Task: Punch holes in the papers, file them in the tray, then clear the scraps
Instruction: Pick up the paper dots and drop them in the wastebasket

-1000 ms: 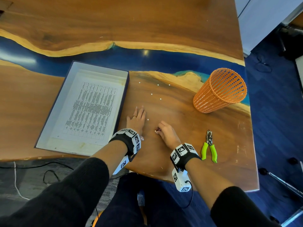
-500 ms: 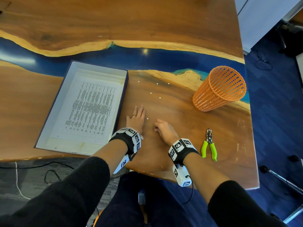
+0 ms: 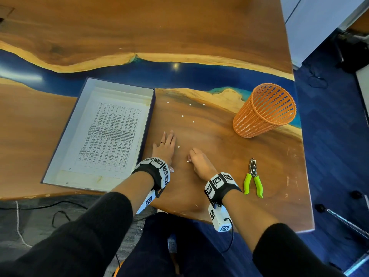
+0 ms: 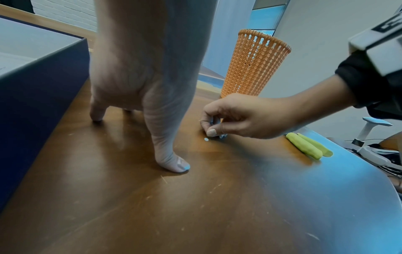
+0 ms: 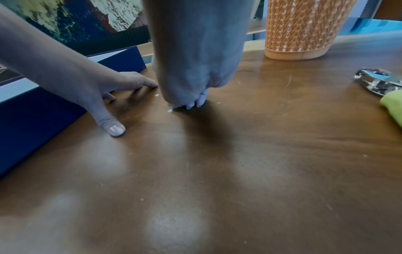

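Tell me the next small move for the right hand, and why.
Probably pinch up the paper dot lying just off the right hand; its curled fingertips sit right beside the dot on the table but do not visibly hold it. More dots remain farther out, and the orange basket stands near.

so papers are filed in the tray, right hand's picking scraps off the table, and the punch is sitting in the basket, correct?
Not the punch. The head view shows it lying on the table, near the right hand, apart from the basket. The rest holds: papers lie in the tray, and the right hand's fingertips are bunched at a scrap.
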Motion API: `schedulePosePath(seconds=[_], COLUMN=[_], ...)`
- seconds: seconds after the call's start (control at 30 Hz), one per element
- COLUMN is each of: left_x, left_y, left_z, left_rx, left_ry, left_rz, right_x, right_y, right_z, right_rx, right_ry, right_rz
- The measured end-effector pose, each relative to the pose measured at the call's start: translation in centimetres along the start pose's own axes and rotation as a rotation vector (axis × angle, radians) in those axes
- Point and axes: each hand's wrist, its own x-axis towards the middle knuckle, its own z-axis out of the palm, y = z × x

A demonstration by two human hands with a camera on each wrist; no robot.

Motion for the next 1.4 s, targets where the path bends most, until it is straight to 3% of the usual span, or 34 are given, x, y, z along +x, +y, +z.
schedulePosePath(seconds=[0.23,0.43,0.73,1.03,1.4], left_x=[-0.1,-0.1,0.0,-0.1,-0.1], left_y=[0.0,0.1,0.1,0.1,0.0], left_z=[-0.1,0.0,0.1,0.0,0.0], left_rx=[0.008,-0.004,0.014,0.020,0.009], left_ry=[-0.002,-0.003,0.000,0.022,0.009], left_rz=[0.000,0.001,-0.002,-0.002,0.007], right_x=[-0.2,-0.5,0.1,-0.2,-0.6], right_y=[0.5,0.5,0.4,0.2,1.1], right_z=[-0.2,-0.4,-1.0,-1.0,-0.6], right_rx=[0.115,0.052,-0.109,-0.113,0.076], right_ry=[0.044,0.055,-0.037,-0.086,-0.004], right_rz=[0.005,-0.017,-0.134,-0.087,-0.087])
